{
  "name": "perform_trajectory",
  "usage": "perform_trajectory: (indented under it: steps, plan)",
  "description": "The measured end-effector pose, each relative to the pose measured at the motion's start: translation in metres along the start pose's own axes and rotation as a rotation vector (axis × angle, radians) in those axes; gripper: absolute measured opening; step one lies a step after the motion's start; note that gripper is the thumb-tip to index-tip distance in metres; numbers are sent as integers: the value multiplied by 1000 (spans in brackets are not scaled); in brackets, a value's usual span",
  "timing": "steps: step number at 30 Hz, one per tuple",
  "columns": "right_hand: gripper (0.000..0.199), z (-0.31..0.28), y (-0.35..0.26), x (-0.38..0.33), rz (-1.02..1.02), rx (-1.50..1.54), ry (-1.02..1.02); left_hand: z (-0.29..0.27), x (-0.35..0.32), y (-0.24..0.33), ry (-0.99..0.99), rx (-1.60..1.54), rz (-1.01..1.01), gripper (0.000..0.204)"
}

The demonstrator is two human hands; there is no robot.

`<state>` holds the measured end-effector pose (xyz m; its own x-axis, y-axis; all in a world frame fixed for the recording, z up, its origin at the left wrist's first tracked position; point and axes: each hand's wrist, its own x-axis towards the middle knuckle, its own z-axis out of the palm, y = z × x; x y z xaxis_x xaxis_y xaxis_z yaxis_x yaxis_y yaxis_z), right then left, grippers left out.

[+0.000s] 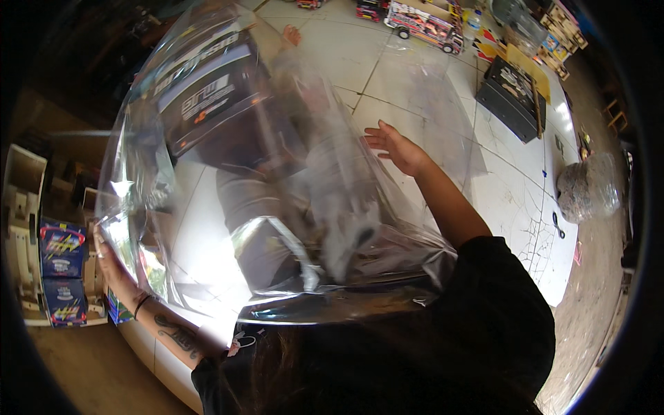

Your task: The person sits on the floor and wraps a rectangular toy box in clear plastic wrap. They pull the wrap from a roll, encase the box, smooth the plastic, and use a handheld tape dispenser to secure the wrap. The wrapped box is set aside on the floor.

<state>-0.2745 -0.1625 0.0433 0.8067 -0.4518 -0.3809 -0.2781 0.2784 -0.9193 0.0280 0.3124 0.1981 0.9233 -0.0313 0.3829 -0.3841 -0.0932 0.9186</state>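
Clear plastic sheet (277, 207), large and glossy, held up close under the head camera, filling the centre and left of the view. It bows outward like a bubble; glare and reflections run across it. Its lower edge crumples just above the person's dark-sleeved chest.

Left hand (111, 259) at the sheet's left edge, low in the frame. Fingers look pressed against the film; whether they pinch it I cannot tell. A thin dark band sits on that wrist, tattoo markings on the forearm below.

Right hand (398, 146) raised at the sheet's right side, palm open, fingers spread apart. It seems to lie flat against or just behind the film; contact unclear.

Seen through the plastic: a dark box with pale lettering (207, 97), blurred, upper left. A bare foot (292, 33) shows on the tiled floor (415, 62) beyond.

Further off, well apart from the hands: a toy truck (425, 26) at the top, a black crate (512, 97) to the upper right, a wad of bundled clear wrap (586, 190) at the far right, scissors (557, 225) near it on a white mat. Stacked colourful boxes (62, 270) stand at the left edge.
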Motion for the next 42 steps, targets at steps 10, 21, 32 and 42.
perform_trajectory:
  steps: [10,21,32,42]
  plan:
    - [27,50,-10,-19,3,559,-130,-80,49,-157,-221,-254,-330,17]
    - [21,97,-99,-88,-511,255,-296,-10,-1,-23,-63,654,414,38]
    - [22,261,-113,-71,-1086,-901,-473,91,-92,106,-462,684,428,57]
    - [29,281,-85,-50,-1009,-804,-657,61,-73,37,-458,122,-89,23]
